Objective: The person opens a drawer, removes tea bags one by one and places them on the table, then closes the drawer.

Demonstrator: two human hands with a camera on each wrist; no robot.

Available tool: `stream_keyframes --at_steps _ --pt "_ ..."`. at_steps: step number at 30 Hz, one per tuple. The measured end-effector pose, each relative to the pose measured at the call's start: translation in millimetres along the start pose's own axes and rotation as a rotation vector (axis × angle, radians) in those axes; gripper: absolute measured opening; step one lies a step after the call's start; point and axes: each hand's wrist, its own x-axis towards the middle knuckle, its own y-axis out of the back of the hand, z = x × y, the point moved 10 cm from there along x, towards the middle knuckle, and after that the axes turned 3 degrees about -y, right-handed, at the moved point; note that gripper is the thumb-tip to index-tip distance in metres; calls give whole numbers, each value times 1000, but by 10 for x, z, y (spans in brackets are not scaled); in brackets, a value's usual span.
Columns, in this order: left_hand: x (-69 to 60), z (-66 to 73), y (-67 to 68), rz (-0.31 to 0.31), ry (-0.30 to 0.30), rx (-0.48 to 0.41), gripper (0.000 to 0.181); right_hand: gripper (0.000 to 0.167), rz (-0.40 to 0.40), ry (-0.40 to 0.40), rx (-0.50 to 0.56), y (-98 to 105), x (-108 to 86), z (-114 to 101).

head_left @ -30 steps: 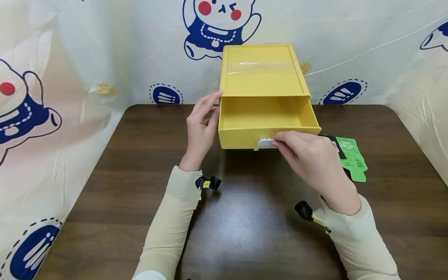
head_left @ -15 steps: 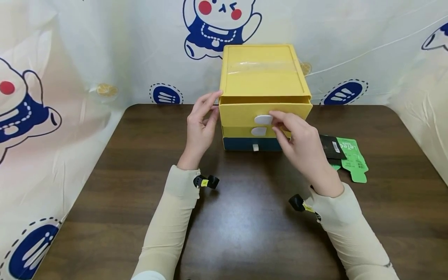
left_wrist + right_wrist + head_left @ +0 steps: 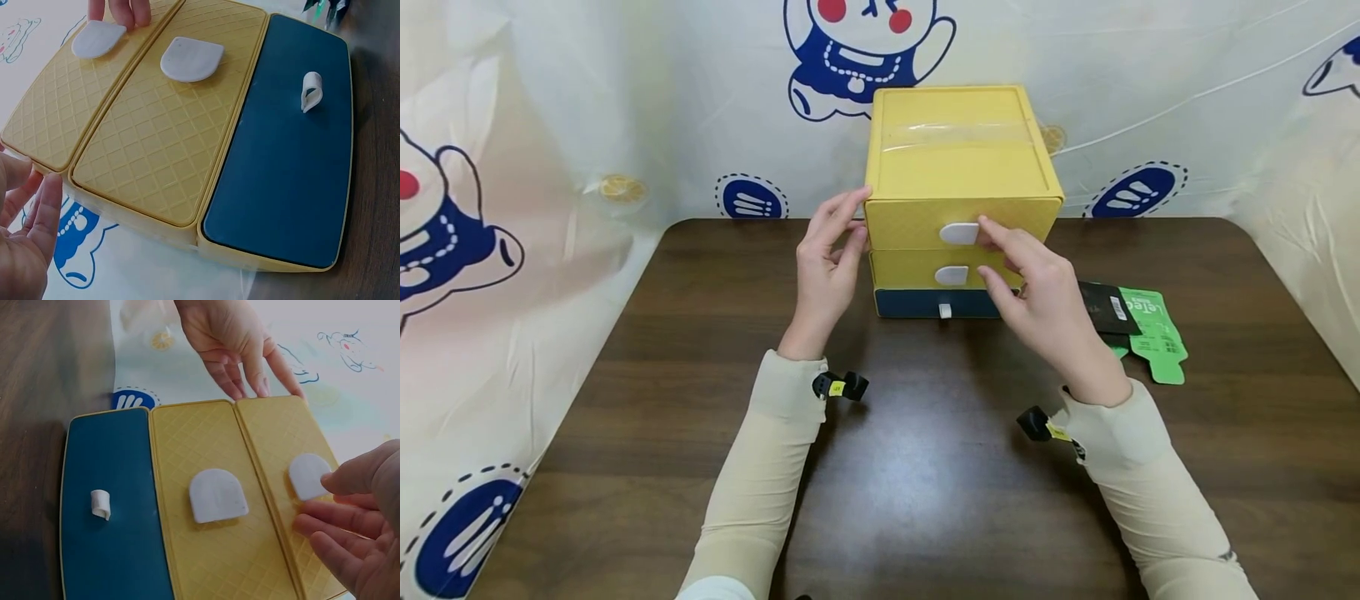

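Observation:
A yellow drawer box stands at the back of the table, its three fronts flush. The top drawer and the middle drawer are yellow with a quilted pattern and white rounded handles. Dark teal covers the bottom drawer, which has a small white loop tab. My left hand rests its fingertips on the box's left side. At the top drawer's handle, the fingertips of my right hand touch its right end, with the thumb apart below.
Flattened green packaging and a black piece lie on the table to the right of the box. Behind the table hangs a printed white curtain. A white cord runs along it at the right.
The top drawer has gone from pulled out to fully pushed in. My right hand moved away from me with it and no longer pinches the handle. My left hand stays at the box's side.

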Motion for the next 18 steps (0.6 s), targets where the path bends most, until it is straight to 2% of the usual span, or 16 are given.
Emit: stream_keyframes --at_steps 3,7,11,18 --pt "8 3 -1 1 -1 -7 35 33 2 -34 -17 -21 14 62" --pt "9 -14 -17 -14 16 -3 36 12 -42 -61 -101 -118 18 154" --pt "25 -12 -15 -35 33 26 38 10 -80 -58 -153 -204 29 194" --pt "32 6 12 -93 66 78 43 13 -128 -104 -143 -332 35 259"
